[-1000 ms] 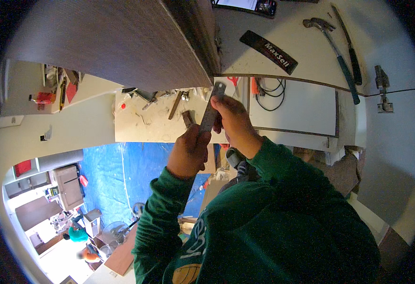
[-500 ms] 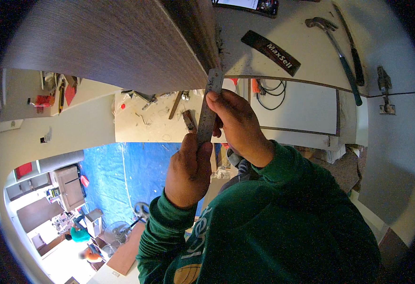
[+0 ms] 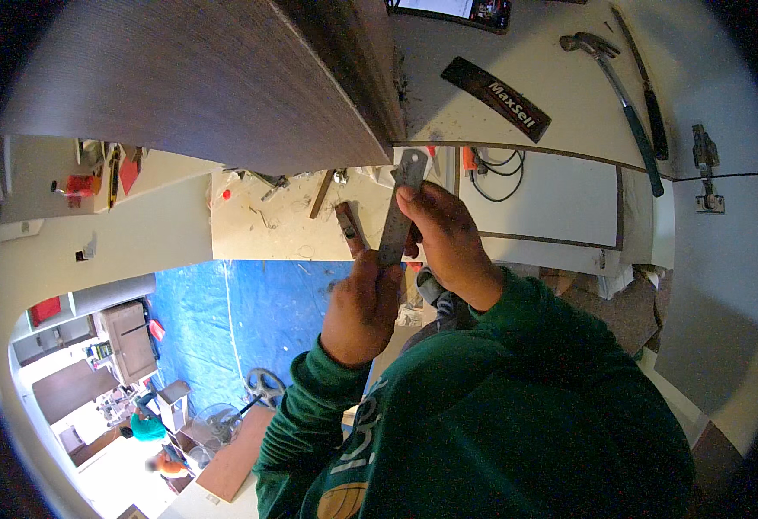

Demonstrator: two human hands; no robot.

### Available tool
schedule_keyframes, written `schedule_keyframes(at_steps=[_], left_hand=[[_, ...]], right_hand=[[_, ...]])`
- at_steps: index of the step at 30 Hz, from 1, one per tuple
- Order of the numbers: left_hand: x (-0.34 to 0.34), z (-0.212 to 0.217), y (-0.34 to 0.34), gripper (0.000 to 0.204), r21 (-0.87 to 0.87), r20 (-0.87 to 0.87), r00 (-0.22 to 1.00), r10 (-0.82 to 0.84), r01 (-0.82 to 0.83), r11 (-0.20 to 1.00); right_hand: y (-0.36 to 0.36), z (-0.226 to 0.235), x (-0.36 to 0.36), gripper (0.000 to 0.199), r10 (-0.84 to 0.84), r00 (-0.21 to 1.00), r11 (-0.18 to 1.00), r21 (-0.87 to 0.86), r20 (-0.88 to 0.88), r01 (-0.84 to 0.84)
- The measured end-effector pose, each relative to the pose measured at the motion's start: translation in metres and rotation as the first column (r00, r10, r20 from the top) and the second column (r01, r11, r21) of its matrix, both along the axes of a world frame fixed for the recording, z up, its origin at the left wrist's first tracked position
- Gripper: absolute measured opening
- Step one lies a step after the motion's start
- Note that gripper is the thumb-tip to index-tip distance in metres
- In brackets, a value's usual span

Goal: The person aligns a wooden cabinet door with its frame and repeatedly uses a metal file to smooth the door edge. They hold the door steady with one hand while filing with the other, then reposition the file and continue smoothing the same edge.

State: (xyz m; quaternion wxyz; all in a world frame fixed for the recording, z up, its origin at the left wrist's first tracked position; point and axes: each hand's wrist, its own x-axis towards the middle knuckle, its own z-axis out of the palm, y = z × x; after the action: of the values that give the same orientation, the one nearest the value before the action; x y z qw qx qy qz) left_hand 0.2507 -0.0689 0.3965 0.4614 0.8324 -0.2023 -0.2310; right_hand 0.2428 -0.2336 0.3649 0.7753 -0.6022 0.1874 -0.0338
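A metal ruler [image 3: 393,227] is held slantwise between my two hands, its rounded upper end with a hole pointing away from me. My left hand [image 3: 361,307] pinches the ruler's near end. Farther up, my right hand [image 3: 448,233] grips it with the thumb lying on its face. The ruler's far tip is just below the corner of a dark wood-grain panel [image 3: 180,78] and looks apart from it. Beneath the ruler, a small wooden hand plane [image 3: 348,227] lies on the pale lower surface [image 3: 249,229].
On the upper right worktop lie a dark printed strip [image 3: 495,98], a claw hammer [image 3: 617,95], a long dark-handled tool [image 3: 647,104] and a phone [image 3: 457,10]. An orange tool with a black cable [image 3: 491,169] rests below. Blue sheeting [image 3: 197,320] covers the floor; two people are far off, lower left.
Both hands have drawn the ruler slightly toward me and to the right. Its far tip has come down from the panel's edge.
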Motion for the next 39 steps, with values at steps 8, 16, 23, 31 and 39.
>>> schedule_keyframes(at_steps=[8,16,23,31,39], left_hand=[[0.032,-0.033,0.003,0.014,0.208,-0.215,0.976,0.038,0.008,0.978],[0.004,-0.108,0.05,0.021,0.272,-0.369,0.904,0.217,-0.119,0.955],[-0.055,-0.158,0.106,0.025,0.315,-0.399,0.888,0.228,-0.101,0.944],[-0.08,-0.173,0.11,0.025,0.261,-0.517,0.783,0.346,-0.24,0.935],[-0.07,-0.133,0.101,0.023,0.037,-0.349,0.852,0.391,-0.404,0.914]], right_hand=[[0.012,-0.075,0.021,0.04,0.017,0.999,0.988,0.152,-0.045,-0.01],[-0.009,-0.114,0.019,0.031,0.097,0.99,0.888,-0.439,-0.106,-0.134],[-0.018,-0.027,0.039,0.026,0.066,0.991,0.782,-0.623,0.118,0.022],[0.0,-0.057,0.018,0.023,0.407,0.905,0.45,-0.835,-0.124,-0.316],[-0.011,-0.076,-0.038,0.019,0.614,0.776,0.508,-0.68,-0.145,-0.529]])
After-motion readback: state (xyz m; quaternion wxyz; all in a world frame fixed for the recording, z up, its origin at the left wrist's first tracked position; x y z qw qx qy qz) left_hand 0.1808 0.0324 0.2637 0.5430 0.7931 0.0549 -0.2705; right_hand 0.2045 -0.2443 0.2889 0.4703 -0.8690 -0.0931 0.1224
